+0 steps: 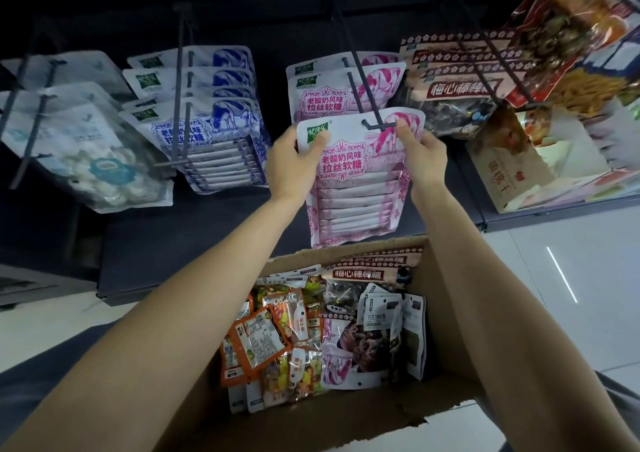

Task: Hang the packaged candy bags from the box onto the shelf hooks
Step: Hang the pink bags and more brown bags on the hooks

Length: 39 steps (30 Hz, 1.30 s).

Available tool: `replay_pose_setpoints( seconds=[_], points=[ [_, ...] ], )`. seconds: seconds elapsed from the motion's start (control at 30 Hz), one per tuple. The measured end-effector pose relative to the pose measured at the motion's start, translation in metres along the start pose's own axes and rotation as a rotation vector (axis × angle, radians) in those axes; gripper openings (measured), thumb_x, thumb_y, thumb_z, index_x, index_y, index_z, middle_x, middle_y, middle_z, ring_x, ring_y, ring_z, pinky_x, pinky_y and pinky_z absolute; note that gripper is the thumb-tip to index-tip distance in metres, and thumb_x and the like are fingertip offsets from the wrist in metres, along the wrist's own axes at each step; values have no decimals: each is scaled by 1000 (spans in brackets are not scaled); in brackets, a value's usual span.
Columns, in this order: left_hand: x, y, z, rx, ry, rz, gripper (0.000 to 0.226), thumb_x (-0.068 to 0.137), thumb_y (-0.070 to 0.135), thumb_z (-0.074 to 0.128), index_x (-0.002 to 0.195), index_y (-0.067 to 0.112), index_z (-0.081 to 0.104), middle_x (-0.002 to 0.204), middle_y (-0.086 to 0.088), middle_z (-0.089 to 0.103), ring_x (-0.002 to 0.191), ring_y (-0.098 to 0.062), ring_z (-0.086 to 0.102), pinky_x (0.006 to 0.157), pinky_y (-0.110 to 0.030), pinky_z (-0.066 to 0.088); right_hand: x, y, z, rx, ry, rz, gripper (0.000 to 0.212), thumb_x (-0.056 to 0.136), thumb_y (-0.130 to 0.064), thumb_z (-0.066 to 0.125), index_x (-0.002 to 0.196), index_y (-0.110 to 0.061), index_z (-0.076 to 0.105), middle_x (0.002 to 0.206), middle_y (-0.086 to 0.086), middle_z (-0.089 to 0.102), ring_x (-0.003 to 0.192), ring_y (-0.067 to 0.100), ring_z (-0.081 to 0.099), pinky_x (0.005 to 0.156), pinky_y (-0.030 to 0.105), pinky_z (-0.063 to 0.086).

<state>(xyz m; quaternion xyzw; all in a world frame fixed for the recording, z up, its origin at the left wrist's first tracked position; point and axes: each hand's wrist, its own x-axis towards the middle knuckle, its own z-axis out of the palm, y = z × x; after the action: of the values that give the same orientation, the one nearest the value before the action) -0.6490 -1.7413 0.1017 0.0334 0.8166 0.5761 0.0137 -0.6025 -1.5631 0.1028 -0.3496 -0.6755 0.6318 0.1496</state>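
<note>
Both hands hold one pink bag (360, 181) up at the front end of a dark hook (363, 80). The left hand (294, 164) grips the bag's top left corner, thumb on the front over the green logo, the other fingers behind. The right hand (420, 153) pinches the top right corner, with the fingertips just beside the hook's tip. The bag's hang hole is at the tip of the hook; if the tip is already through the hole, I cannot tell for sure. The bag hangs almost upright, its lower edge just above the box (446, 313).

Behind it, two more pink bags (329, 94) of the same kind already hang on this hook. To the left, a row of blue bags (207, 125) hangs on another hook, and further left are white bags (83, 146) with round white candy. To the right hang brown bags (453, 87) with a flower border, and beyond them some colourful bags (571, 35), tilted.

The cardboard box is open, below the hands, between the two forearms. Inside lie many mixed bags: orange bags (256, 344) on the left, brown bags with the flower border at the top and middle, one pink bag partly covered, and small grey bags (381, 309) on the right. The box stands on a pale tiled floor (554, 278) before the dark shelf (173, 243).
</note>
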Motion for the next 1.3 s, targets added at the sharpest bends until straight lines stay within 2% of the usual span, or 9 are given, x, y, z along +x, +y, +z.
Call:
replay_pose_setpoints(
  seconds=[0.1, 0.23, 0.47, 0.6, 0.77, 0.83, 0.93, 1.13, 1.3],
  points=[
    [24, 6, 7, 157, 100, -4, 33, 86, 47, 59, 107, 21, 64, 93, 4, 68, 88, -17, 64, 69, -30, 51, 20, -8, 8, -383, 152, -159, 47, 84, -53, 63, 61, -19, 39, 76, 5, 51, 57, 14, 40, 57, 29, 31],
    [62, 19, 21, 256, 211, -79, 36, 88, 46, 57, 113, 21, 61, 101, -2, 67, 100, -22, 59, 73, -32, 49, 36, -30, 25, -461, 259, -218, 27, 87, -40, 63, 95, -15, 56, 92, 0, 61, 79, 14, 52, 71, 27, 41],
    [69, 27, 21, -124, 295, -122, 26, 88, 14, 65, 112, 10, 56, 100, 5, 59, 89, -10, 57, 85, -26, 50, 39, -26, 47, 175, -11, -134, 37, 86, -13, 66, 106, -19, 36, 101, 1, 61, 101, 18, 64, 95, 39, 52],
    [8, 5, 7, -276, 170, 60, 41, 90, 2, 56, 128, 9, 44, 126, 4, 44, 122, -9, 45, 98, -13, 41, -10, 8, 30, 136, -134, -248, 40, 90, 3, 54, 114, -17, 28, 114, 7, 59, 112, 15, 59, 92, 21, 47],
    [-73, -46, -23, 184, -126, 311, 29, 90, 12, 57, 118, 16, 57, 116, 11, 55, 112, -4, 47, 98, -24, 39, -83, 81, -25, -293, -122, -326, 17, 93, -7, 57, 108, -14, 52, 105, 0, 66, 97, 7, 63, 86, 14, 47],
    [-84, -71, -29, 466, -298, 330, 33, 90, 18, 58, 123, 17, 57, 124, 5, 58, 118, -12, 46, 102, -32, 35, -103, 117, -51, -550, -173, -271, 18, 91, -6, 58, 110, -10, 58, 102, -1, 67, 92, 13, 65, 79, 15, 49],
    [-91, -100, -32, 857, -529, 262, 57, 93, 30, 54, 145, 16, 34, 144, -2, 41, 134, -20, 32, 111, -37, 24, -122, 169, -82, -914, -273, -71, 31, 90, -15, 60, 120, -13, 56, 117, 10, 61, 104, 32, 61, 84, 39, 51],
    [-113, -133, -30, 1121, -639, 197, 72, 93, 39, 51, 151, 17, 14, 149, -3, 33, 139, -21, 27, 118, -48, 11, -147, 236, -86, -838, -279, 578, 113, 75, -52, 74, 152, -21, -3, 153, 18, 17, 138, 42, 25, 110, 51, 28],
    [-118, -136, -33, 1123, -651, 211, 76, 91, 33, 54, 152, 17, 11, 150, -2, 32, 140, -20, 27, 118, -49, 8, -151, 255, -67, -876, -17, 564, 97, 83, -37, 70, 150, -17, 4, 141, 19, 42, 126, 39, 45, 99, 50, 41]
  ],
)
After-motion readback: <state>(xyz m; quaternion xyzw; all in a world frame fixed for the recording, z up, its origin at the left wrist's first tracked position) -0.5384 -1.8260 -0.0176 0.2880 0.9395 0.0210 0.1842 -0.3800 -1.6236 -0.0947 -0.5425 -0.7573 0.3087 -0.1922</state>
